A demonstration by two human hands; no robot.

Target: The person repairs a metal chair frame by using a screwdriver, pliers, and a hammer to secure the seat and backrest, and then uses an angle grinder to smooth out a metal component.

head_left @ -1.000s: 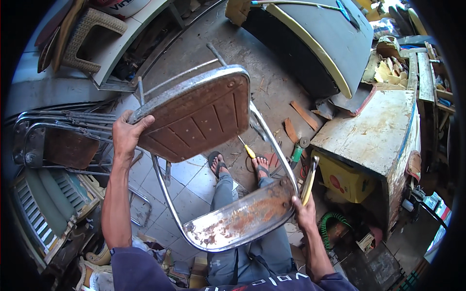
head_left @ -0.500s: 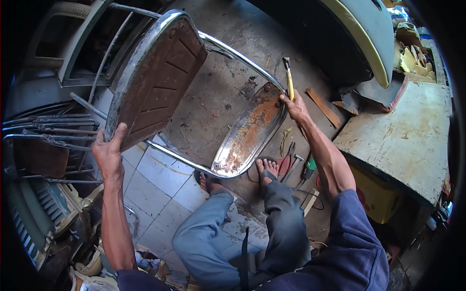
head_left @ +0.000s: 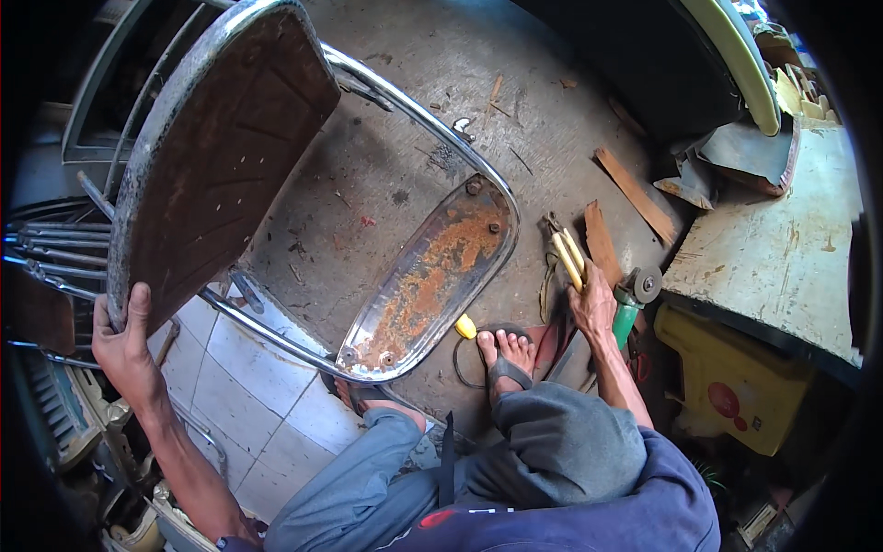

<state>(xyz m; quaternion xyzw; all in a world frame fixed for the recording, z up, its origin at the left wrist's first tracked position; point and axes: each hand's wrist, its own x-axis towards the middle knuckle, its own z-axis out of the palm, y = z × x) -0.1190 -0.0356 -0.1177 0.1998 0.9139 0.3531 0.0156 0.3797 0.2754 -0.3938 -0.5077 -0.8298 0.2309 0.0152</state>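
A metal chair lies tipped before me, with a chrome tube frame (head_left: 432, 115), a brown seat underside (head_left: 235, 156) and a rust-stained metal backrest (head_left: 428, 276). My left hand (head_left: 131, 354) grips the near rim of the seat, thumb on the brown underside and fingers behind the edge. To the right of the frame, low over the floor, my right hand (head_left: 593, 302) holds yellow-handled pliers (head_left: 567, 258) by the handles, jaws pointing away from me. A green angle grinder (head_left: 630, 308) lies just right of that hand.
Strips of brown board (head_left: 635, 195) lie on the floor at the right. A worn pale table (head_left: 773, 258) stands there, with a yellow container (head_left: 736, 382) below it. More folded metal chairs (head_left: 60, 248) lean at the left. A yellow object (head_left: 466, 327) is by my foot.
My right hand has left the chair frame and come down toward the floor with the pliers, whose handles now show spread apart. The chair has shifted left in view, with my left hand still on it.
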